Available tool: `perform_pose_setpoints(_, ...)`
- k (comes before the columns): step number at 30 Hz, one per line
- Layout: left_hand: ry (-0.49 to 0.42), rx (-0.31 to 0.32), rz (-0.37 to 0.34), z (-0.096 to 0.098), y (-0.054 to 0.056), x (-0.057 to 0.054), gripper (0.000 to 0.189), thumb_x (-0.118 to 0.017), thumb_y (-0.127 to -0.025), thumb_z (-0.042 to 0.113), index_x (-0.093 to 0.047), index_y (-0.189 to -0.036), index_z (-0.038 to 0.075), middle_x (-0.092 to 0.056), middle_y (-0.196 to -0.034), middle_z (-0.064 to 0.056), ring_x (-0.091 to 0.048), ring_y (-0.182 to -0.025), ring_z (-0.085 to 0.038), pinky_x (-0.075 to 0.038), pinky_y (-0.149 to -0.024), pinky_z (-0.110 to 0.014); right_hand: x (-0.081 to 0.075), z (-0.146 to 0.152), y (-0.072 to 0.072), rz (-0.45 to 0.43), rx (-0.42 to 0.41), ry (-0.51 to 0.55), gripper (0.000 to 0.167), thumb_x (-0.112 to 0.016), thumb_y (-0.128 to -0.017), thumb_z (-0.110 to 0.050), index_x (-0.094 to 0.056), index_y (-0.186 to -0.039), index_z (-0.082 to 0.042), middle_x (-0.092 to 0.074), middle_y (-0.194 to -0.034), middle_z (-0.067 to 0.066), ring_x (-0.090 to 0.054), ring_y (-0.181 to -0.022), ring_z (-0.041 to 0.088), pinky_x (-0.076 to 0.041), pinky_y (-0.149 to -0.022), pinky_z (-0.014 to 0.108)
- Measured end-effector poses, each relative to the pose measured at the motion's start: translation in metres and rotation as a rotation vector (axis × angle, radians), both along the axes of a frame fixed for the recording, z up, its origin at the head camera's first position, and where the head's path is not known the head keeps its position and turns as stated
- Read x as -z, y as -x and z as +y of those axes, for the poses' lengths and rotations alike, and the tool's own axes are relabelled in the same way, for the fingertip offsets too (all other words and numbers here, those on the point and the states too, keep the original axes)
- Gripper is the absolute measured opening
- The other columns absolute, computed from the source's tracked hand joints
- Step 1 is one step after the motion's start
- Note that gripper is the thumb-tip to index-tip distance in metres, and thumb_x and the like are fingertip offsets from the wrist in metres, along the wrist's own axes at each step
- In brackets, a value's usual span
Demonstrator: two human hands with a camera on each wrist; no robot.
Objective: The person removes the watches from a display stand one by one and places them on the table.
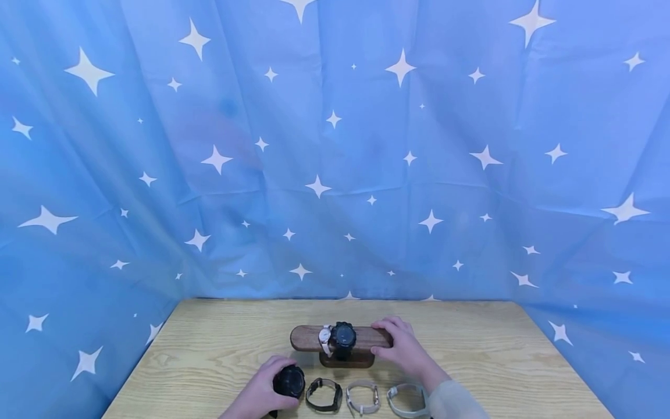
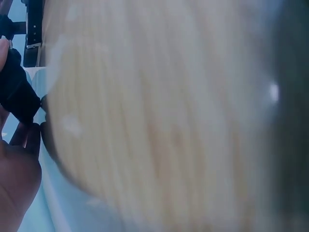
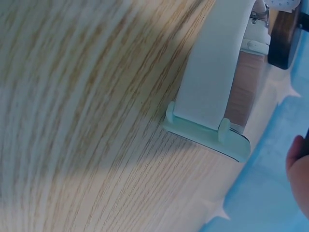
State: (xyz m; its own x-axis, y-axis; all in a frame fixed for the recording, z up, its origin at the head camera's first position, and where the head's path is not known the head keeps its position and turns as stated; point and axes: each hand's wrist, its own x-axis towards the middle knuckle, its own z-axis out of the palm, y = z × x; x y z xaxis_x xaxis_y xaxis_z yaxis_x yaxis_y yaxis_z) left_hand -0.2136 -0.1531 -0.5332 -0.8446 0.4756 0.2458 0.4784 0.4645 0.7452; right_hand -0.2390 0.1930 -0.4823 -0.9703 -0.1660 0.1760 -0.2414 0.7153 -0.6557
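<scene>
Head view: the left hand pinches a black watch on the near-left side of the wooden stand

We see the wooden stand lying beyond the left hand and to its right, its long axis running left to right. The black watch is between the left thumb and fingers, well apart from the right hand, which grips the wooden stand's right end. The dial faces up and rightward, towards the stand's side; the strap is mostly hidden, so we cannot tell its long axis. On the near side of the stand we find a dark-strapped watch, a pale watch and a mint band, while a white-strapped watch and a second black watch sit around its bar
</scene>
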Motion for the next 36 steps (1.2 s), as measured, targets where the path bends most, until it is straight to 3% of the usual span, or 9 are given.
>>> perform_pose_setpoints(9, 0.093, -0.001, -0.05, 0.003, 0.002, 0.003, 0.067, -0.082, -0.065, 0.037, -0.059, -0.123, 0.014, -0.052, -0.122, -0.006, -0.043, -0.108, -0.031, -0.042, -0.081, -0.044, 0.0, -0.001, 0.0, 0.003, 0.0, -0.007, 0.046, -0.076, -0.076, -0.036, -0.061, -0.117, -0.024, -0.05, -0.123, 0.0, -0.039, -0.116, 0.032, -0.04, -0.089, 0.05)
perform_pose_setpoints(18, 0.18, -0.015, 0.039, 0.003, 0.002, 0.004, 0.076, -0.082, -0.06, 0.047, -0.058, -0.125, 0.017, -0.052, -0.123, -0.003, -0.042, -0.104, -0.023, -0.044, -0.081, -0.041, 0.002, 0.0, 0.002, 0.031, -0.002, -0.021, 0.046, -0.077, -0.075, -0.033, -0.062, -0.117, -0.023, -0.05, -0.121, -0.001, -0.04, -0.114, 0.032, -0.04, -0.088, 0.049)
perform_pose_setpoints(26, 0.153, -0.01, -0.011, 0.004, 0.002, 0.002, 0.081, -0.081, -0.063, 0.046, -0.052, -0.132, 0.014, -0.047, -0.13, -0.009, -0.04, -0.112, -0.033, -0.043, -0.085, -0.054, 0.003, -0.001, 0.002, 0.031, 0.0, -0.028, 0.046, -0.077, -0.076, -0.034, -0.062, -0.118, -0.023, -0.05, -0.122, -0.001, -0.041, -0.113, 0.031, -0.041, -0.087, 0.049)
perform_pose_setpoints(33, 0.122, -0.019, -0.062, 0.007, 0.004, -0.003, 0.08, -0.079, -0.067, 0.046, -0.05, -0.134, 0.012, -0.048, -0.131, -0.007, -0.04, -0.112, -0.032, -0.042, -0.085, -0.052, 0.004, -0.001, 0.0, 0.03, 0.002, -0.018, 0.046, -0.078, -0.075, -0.033, -0.062, -0.117, -0.023, -0.05, -0.122, 0.0, -0.04, -0.115, 0.032, -0.04, -0.088, 0.05)
perform_pose_setpoints(36, 0.106, -0.043, -0.049, 0.01, 0.007, -0.008, 0.077, -0.079, -0.067, 0.046, -0.051, -0.132, 0.015, -0.048, -0.13, -0.006, -0.04, -0.11, -0.029, -0.042, -0.084, -0.05, 0.004, 0.0, 0.0, 0.033, 0.012, -0.014, 0.046, -0.078, -0.075, -0.032, -0.062, -0.117, -0.023, -0.05, -0.122, 0.0, -0.04, -0.115, 0.033, -0.04, -0.089, 0.051)
